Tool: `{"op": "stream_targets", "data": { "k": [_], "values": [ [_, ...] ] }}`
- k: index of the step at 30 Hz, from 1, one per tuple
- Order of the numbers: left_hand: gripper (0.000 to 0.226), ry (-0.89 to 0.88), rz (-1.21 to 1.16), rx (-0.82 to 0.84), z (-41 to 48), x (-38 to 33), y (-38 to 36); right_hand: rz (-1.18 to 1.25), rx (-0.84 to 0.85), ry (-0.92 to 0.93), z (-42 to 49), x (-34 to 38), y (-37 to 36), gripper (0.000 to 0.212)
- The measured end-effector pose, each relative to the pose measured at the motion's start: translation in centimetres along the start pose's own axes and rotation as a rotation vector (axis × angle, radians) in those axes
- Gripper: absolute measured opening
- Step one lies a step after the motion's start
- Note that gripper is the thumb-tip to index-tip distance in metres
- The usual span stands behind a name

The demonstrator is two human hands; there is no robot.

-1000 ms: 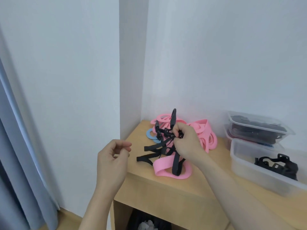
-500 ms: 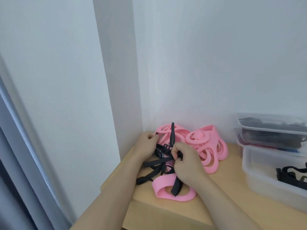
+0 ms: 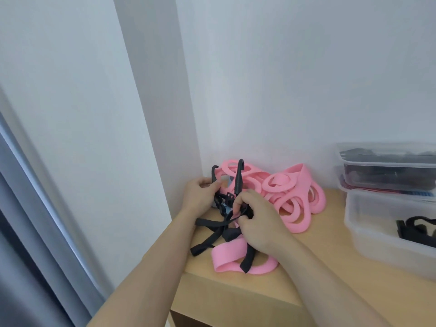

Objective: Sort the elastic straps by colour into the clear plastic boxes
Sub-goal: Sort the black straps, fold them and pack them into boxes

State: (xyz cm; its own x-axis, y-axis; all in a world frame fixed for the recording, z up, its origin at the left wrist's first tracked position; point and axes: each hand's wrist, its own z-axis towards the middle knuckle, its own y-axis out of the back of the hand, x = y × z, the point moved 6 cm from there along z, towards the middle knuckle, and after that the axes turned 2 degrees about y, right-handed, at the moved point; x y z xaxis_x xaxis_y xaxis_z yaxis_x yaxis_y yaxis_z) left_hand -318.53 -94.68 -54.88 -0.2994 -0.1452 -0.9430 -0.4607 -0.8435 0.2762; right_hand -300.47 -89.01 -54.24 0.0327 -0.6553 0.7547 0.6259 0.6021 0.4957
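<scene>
A: Both hands are working low in the middle of the frame, deep in the tangle of black straps (image 3: pixel 212 234) at the corner of the bench (image 3: pixel 318 267)!

B: What has the left grip (image 3: pixel 198 197) got?

A: Its fingers are curled tight round a black loop (image 3: pixel 213 172) that arcs up over the knuckles, close to the wall.

B: And the right grip (image 3: pixel 257 220)?

A: Thumb and forefinger pinch the foot of an upright strap (image 3: pixel 238 180), black, standing between the two hands. The other fingers are bunched over the knot below it.

B: Where's the pink?

A: The pink straps (image 3: pixel 295 197) are heaped behind the right grip, against the wall, centre frame. One pink loop (image 3: pixel 226 256) lies flat near the bench's front edge, with black tails draped across it.

B: Boxes?

A: Over at the right edge. The near box (image 3: pixel 368 223) sits on the bench with a black strap (image 3: pixel 415 230) lying inside. Behind it is a stack (image 3: pixel 387 171) of two more. The top one holds something dark, and the lower one shows slivers of red and blue, too blurred to name.

B: Far left?

A: A grey curtain (image 3: pixel 18 232) runs down the left edge of the frame.
</scene>
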Motion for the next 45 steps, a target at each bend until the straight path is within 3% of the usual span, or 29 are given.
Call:
{"op": "stream_targets", "data": {
  "k": [6, 12, 28, 33, 36, 41, 45],
  "values": [
    [0.026, 0.139, -0.171, -0.028, 0.2, 0.0, -0.7, -0.013, 0.004, -0.025, -0.1, 0.2, -0.2, 0.032],
    [0.029, -0.041, -0.073, -0.062, 2.0, -0.8, -1.7, 0.037, 0.002, -0.047, -0.2, -0.1, -0.1, 0.032],
    [0.021, -0.028, -0.140, -0.120, 0.6, -1.3, -0.4, 0.082, -0.101, -0.040, 0.5, -0.3, 0.6, 0.032],
    [0.016, -0.114, -0.088, -0.078, -2.5, -6.1, 1.6, 0.147, -0.109, -0.063, 0.3, -0.8, 0.8, 0.032],
    [0.014, -0.173, -0.120, -0.030, -4.6, -9.8, 3.6, 0.224, -0.151, -0.053, -0.7, 0.5, 1.4, 0.018],
    [0.017, -0.265, -0.112, 0.011, -7.7, -15.7, 6.2, 0.518, -0.302, -0.057, -2.4, 4.2, 4.7, 0.016],
    [0.018, -0.315, -0.158, 0.036, -10.0, -20.6, 6.9, 0.560, -0.359, 0.024, -3.5, 9.4, 8.6, 0.017]
  ]
}}
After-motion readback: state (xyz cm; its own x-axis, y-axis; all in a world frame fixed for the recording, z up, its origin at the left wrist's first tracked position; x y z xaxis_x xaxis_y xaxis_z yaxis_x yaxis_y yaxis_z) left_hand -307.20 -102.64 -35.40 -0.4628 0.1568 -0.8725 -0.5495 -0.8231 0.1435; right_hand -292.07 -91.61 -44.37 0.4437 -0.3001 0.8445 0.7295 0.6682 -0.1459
